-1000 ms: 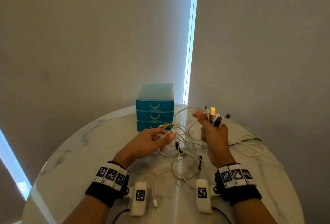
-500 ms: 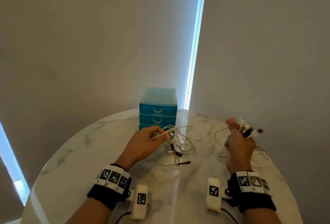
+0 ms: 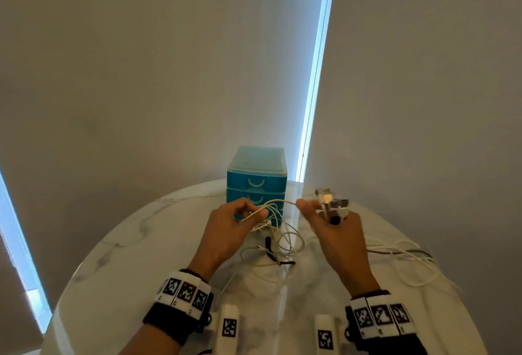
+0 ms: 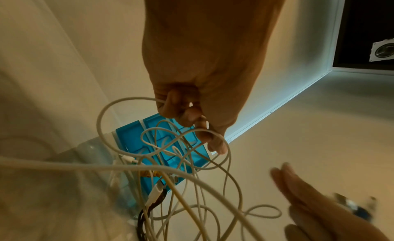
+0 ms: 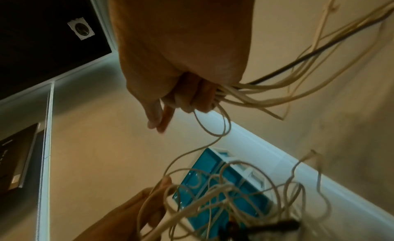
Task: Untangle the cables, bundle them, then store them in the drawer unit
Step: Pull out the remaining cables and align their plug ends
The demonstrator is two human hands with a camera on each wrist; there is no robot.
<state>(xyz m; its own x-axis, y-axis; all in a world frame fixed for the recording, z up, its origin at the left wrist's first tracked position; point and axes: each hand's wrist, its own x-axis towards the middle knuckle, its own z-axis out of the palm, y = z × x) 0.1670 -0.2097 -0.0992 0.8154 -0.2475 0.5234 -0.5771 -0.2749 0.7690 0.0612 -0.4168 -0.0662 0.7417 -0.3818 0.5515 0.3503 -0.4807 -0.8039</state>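
Note:
A tangle of white cables (image 3: 285, 244) with a few black ends hangs from my hands onto the marble table (image 3: 141, 255). My left hand (image 3: 252, 213) pinches some white strands just in front of the blue drawer unit (image 3: 257, 182); the left wrist view shows its fingers (image 4: 175, 108) curled round a cable loop (image 4: 100, 120). My right hand (image 3: 322, 209), raised to its right, grips several connector ends (image 3: 333, 203). In the right wrist view its fingers (image 5: 198, 99) clamp a bunch of cables (image 5: 266, 96). One white cable (image 3: 282, 201) spans between the hands. All three drawers look closed.
More loose loops of cable (image 3: 406, 258) trail over the right side of the table toward its edge. The drawer unit stands at the table's far edge, against grey blinds (image 3: 169, 72). Bare marble lies to the left of my left hand.
My right hand swung out to the right with the connector ends, then came back left toward the left hand. The left hand stayed in front of the drawers, holding its strands.

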